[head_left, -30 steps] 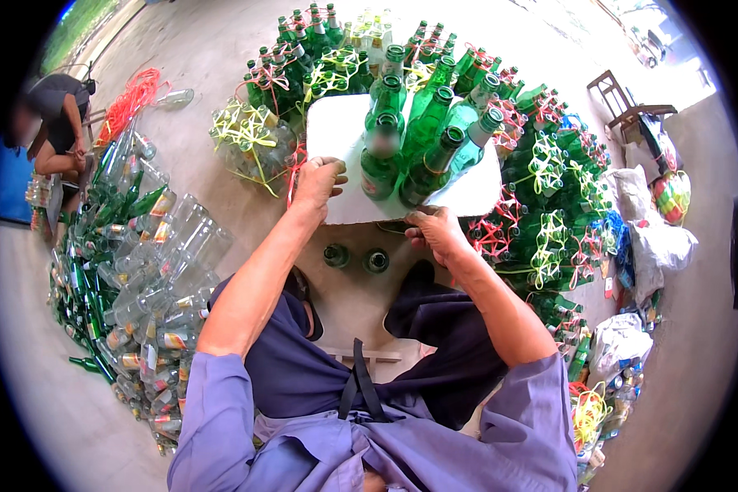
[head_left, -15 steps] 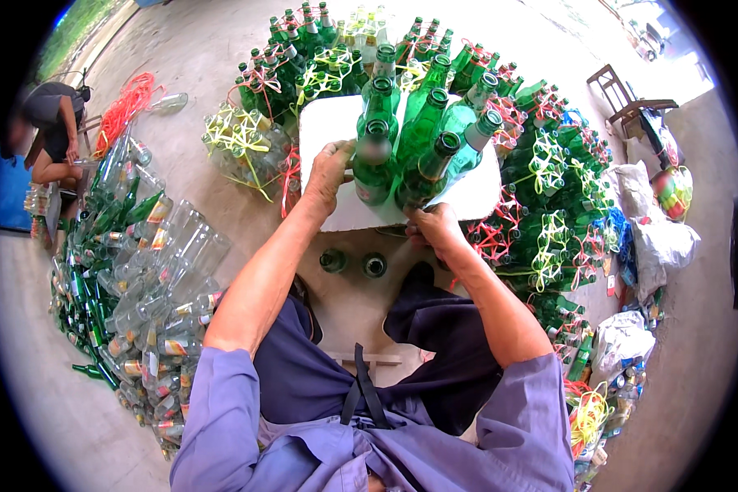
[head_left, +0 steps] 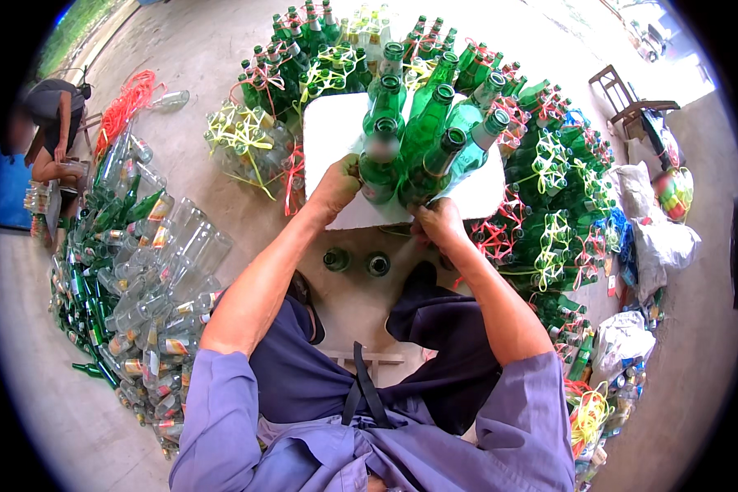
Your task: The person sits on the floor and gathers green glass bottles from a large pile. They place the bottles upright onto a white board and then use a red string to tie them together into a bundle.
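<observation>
Head view: green bottles stand on a white board toward one o'clock. The left hand, at their eight o'clock, and right hand, at six, curl inward; whether either grips anything, I cannot tell.

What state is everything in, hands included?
White board: flat, bottles on top
Green bottles on it: upright, clustered
Two floor bottles: standing
Left-side bottles: loose, heaped
Right-side bottles: tied in bundles
Red string: loose, tangled
Left hand: fingers curled, beside green bottles; grip unclear
Right hand: at board's near edge; grip unclear
</observation>
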Available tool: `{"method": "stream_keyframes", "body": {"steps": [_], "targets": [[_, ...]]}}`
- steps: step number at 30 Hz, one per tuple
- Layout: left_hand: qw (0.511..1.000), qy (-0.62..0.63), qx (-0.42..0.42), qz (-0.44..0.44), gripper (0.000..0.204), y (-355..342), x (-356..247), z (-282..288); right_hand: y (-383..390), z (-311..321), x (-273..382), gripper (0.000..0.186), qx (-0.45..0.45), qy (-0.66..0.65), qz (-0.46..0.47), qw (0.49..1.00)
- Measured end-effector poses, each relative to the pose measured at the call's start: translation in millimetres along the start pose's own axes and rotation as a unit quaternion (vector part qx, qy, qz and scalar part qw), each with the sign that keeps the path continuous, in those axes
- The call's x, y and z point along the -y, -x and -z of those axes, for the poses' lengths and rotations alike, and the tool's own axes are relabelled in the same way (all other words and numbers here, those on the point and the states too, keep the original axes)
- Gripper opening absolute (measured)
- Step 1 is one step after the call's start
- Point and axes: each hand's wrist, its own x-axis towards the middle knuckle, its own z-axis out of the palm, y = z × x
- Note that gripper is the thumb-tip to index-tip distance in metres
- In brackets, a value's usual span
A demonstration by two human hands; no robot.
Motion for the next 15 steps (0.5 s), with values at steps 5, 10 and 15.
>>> {"method": "stream_keyframes", "body": {"steps": [5, 10, 15], "targets": [[0.992, -0.075, 0.020, -0.095, 0.044, -5.0, 17.6, 5.5, 1.9, -4.5, 10.1, 0.034, 0.015, 0.014, 0.036, 0.999], [0.978, -0.137, -0.011, -0.158, 0.045, -1.7, 25.3, -2.8, -3.6, -5.6, 4.3, 0.038, -0.006, 0.080, 0.061, 0.995], [0.999, 0.026, -0.003, 0.024, 0.039, 0.5, -1.1, 4.5, -7.1, -6.6, -3.7, 0.043, -0.031, 0.094, 0.065, 0.993]]}}
